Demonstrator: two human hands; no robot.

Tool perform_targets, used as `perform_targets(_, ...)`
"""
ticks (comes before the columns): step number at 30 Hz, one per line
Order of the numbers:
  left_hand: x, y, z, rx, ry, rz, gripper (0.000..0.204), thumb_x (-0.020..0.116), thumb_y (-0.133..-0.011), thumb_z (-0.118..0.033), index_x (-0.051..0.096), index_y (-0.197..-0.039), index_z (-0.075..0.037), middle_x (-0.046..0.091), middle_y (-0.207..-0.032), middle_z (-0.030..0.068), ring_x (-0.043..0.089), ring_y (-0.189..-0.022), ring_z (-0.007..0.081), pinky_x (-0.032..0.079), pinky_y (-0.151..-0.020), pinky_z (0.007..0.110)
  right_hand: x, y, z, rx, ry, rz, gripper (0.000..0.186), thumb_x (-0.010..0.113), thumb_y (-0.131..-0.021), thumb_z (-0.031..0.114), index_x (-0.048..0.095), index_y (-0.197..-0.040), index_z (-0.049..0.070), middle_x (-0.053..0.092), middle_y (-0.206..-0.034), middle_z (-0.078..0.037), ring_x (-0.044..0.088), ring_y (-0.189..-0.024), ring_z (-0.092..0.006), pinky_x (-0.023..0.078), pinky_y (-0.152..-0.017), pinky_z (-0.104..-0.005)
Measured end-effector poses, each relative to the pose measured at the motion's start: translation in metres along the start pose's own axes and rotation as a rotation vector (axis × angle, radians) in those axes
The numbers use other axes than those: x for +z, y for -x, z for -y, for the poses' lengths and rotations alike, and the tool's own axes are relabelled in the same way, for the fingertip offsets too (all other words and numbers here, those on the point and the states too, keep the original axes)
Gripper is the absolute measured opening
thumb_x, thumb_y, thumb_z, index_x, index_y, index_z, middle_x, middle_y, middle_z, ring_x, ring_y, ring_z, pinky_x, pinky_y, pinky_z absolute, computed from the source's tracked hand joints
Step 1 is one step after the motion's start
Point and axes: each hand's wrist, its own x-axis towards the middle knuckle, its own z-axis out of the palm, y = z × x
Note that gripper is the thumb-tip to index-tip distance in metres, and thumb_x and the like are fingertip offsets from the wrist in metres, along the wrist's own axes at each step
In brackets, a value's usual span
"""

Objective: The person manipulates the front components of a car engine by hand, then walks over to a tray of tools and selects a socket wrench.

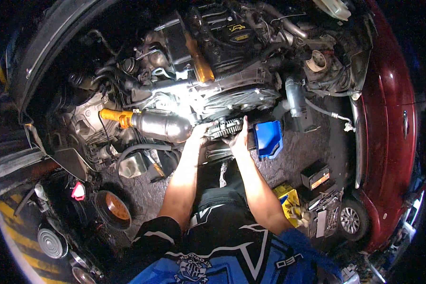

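My left hand (199,134) and my right hand (239,137) grip a ridged, grey-black metal part (226,127) at the front of the engine (232,42), their fingers around its two ends. A silver cylinder (163,127) with a yellow fitting (118,116) lies just left of my left hand, beside a bright glare. Just right of my right hand sits a blue plastic tray (268,137). Several wrenches (220,154) lie below the part, partly behind my forearms. A tool with an amber handle (202,67) rests higher up on the engine.
A red car (388,142) stands along the right, near a battery (316,175), a yellow bin (292,203) and scattered tools (329,206). At the lower left are a round pan with brown contents (112,208) and dark vehicle parts (52,241). Hoses (288,23) run around the engine.
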Motion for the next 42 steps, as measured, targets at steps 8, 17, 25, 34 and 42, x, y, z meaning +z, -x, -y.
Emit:
perform_targets(8, 0.004, 0.001, 0.003, -0.036, -0.008, -0.026, 0.022, 0.052, -0.089, -0.008, 0.059, -0.107, 0.002, 0.065, -0.098, 0.0114, 0.064, -0.088, 0.0222, 0.055, -0.08, 0.036, -0.008, -0.007, 0.001, 0.005, 0.06, -0.076, 0.099, 0.053, -0.069, 0.077, 0.027, -0.144, 0.017, 0.032, -0.145, -0.013, 0.028, -0.133, -0.0361, 0.01, -0.105, -0.0659)
perform_targets(17, 0.005, -0.008, 0.004, -0.054, -0.026, -0.055, 0.024, 0.052, -0.089, -0.009, 0.059, -0.109, 0.002, 0.065, -0.097, 0.0113, 0.064, -0.087, 0.0219, 0.055, -0.079, 0.036, -0.019, -0.012, 0.001, -0.089, 0.068, 0.03, 0.096, 0.052, -0.072, 0.075, 0.027, -0.144, 0.016, 0.033, -0.144, -0.014, 0.031, -0.132, -0.0363, 0.015, -0.104, -0.0661)
perform_targets(25, 0.002, 0.019, 0.008, -0.015, -0.074, 0.018, 0.033, 0.052, -0.093, -0.026, 0.055, -0.119, -0.007, 0.064, -0.102, 0.0072, 0.061, -0.097, 0.0245, 0.052, -0.081, 0.048, -0.047, 0.008, 0.009, -0.148, 0.306, -0.018, 0.083, 0.055, -0.083, 0.059, 0.026, -0.14, 0.007, 0.029, -0.143, -0.018, 0.042, -0.12, -0.0399, 0.043, -0.094, -0.0519)
perform_targets(34, -0.082, 0.097, 0.034, 0.071, -0.188, -0.196, 0.041, 0.052, -0.095, -0.032, 0.052, -0.124, -0.003, 0.06, -0.113, 0.0094, 0.059, -0.099, 0.0218, 0.05, -0.085, 0.039, -0.2, -0.085, -0.097, -0.427, 1.673, 0.028, 0.032, 0.046, -0.091, 0.025, 0.057, -0.099, -0.004, 0.063, -0.091, -0.022, 0.061, -0.089, -0.0367, 0.051, -0.075, -0.0429)
perform_targets(42, -0.172, 0.201, 0.082, 0.203, -0.073, -0.498, 0.039, 0.053, -0.094, -0.029, 0.054, -0.121, -0.001, 0.061, -0.113, 0.0136, 0.061, -0.1, 0.0255, 0.05, -0.085, 0.039, -0.166, -0.076, -0.128, -0.568, 2.203, 0.407, 0.024, 0.045, -0.089, 0.016, 0.056, -0.105, 0.002, 0.058, -0.107, -0.02, 0.062, -0.095, -0.0349, 0.051, -0.08, -0.0449)
